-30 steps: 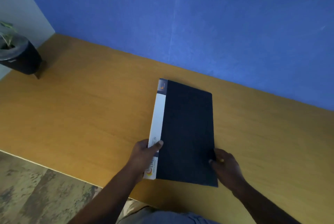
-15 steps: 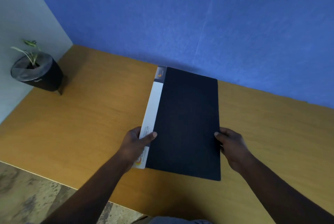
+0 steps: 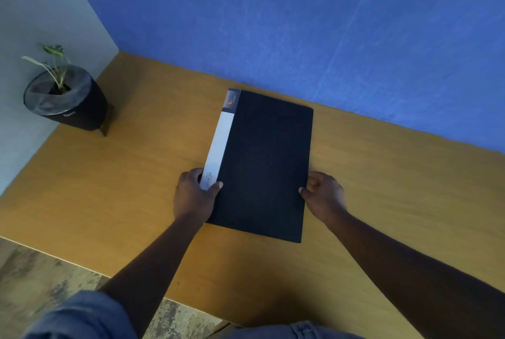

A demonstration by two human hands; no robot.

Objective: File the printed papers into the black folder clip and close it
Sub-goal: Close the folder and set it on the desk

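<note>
Here a closed black folder (image 3: 266, 166) is seen lying flat on the wooden surface (image 3: 123, 188), set towards the back edge and tilted slightly, its far end close to the blue wall (image 3: 300, 24). A white spine strip (image 3: 218, 150) runs along the folder's left side. No printed papers can be made out; whether any lie inside cannot be told.

At the back left corner of the surface a black pot (image 3: 68, 103) with a small green plant (image 3: 54, 65) is placed, right against the pale side wall (image 3: 32, 10) and well apart from the folder. The surface between pot and folder is bare, and nothing is seen standing between the hands and the folder. Below the near edge a mottled floor (image 3: 32, 278) is visible.

The left hand (image 3: 192, 196) is wrapped around the near part of the spine: its thumb (image 3: 214, 187) is laid on the cover, and the other fingers are curled round the spine's outer side, gripping it. The right hand (image 3: 323, 195) is held at the folder's right edge, its fingers (image 3: 314, 178) bent and partly closed against that edge, with the thumb tip touching the cover. A blue sleeve (image 3: 82, 316) is seen at the lower left.
</note>
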